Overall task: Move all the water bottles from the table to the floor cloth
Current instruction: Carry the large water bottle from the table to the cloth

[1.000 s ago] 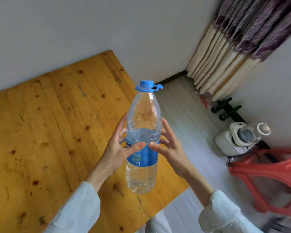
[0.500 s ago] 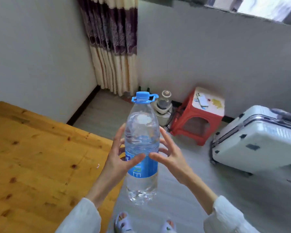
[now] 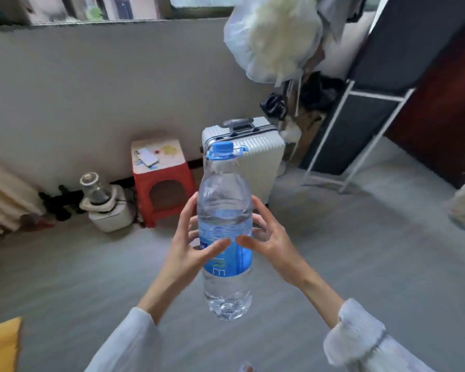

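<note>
Both hands were wrapped around the water bottle (image 3: 225,237), left hand (image 3: 188,249) and right hand (image 3: 273,241) gripping opposite sides, upright, over the grey floor (image 3: 360,251).

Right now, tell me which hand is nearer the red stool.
Left. The left hand grips the bottle on the side toward the red stool; the right hand grips its far side.
</note>
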A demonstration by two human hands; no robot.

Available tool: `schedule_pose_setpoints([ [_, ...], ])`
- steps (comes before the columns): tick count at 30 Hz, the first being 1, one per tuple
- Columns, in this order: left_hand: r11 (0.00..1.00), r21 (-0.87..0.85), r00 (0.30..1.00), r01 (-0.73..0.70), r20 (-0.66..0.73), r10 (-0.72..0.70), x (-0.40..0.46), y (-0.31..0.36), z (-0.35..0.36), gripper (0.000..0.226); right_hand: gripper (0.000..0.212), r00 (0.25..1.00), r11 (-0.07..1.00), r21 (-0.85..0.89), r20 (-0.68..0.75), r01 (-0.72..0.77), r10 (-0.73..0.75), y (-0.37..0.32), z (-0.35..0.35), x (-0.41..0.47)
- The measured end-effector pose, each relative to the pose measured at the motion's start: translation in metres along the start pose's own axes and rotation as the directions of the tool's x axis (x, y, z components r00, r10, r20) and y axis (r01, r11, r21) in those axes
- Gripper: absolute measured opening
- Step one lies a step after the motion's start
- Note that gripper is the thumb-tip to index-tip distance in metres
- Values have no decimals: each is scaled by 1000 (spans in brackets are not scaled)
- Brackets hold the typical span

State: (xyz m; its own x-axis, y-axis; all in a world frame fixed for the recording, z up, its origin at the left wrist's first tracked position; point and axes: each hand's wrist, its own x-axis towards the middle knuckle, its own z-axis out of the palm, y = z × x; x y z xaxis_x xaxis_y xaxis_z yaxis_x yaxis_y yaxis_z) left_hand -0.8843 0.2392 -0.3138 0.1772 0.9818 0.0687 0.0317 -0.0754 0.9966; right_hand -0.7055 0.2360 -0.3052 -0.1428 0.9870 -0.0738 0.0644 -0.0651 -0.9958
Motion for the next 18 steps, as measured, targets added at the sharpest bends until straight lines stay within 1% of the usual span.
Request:
schedule_pose_setpoints([
  [3,1000,-26,992,1,128,2,31,2,80,84,73,992,1000,16,-129,4,-2,7,-79,-19],
  [6,999,-40,953,13,302,0,64,5,152,86,74,958,998,65,-287,11,8,13,-149,-39],
  [8,999,-45,908,24,420,-3,88,6,200,86,76,921,996,83,-390,18,16,17,-192,-49],
  [10,998,-60,862,27,508,7,112,7,248,86,74,877,995,93,-480,26,22,20,-234,-55],
  [14,996,-88,770,30,637,33,164,5,342,87,72,782,998,57,-622,19,20,25,-322,-55],
  [18,994,-110,659,-1,748,83,231,8,436,86,78,676,999,32,-736,21,9,26,-414,-40],
])
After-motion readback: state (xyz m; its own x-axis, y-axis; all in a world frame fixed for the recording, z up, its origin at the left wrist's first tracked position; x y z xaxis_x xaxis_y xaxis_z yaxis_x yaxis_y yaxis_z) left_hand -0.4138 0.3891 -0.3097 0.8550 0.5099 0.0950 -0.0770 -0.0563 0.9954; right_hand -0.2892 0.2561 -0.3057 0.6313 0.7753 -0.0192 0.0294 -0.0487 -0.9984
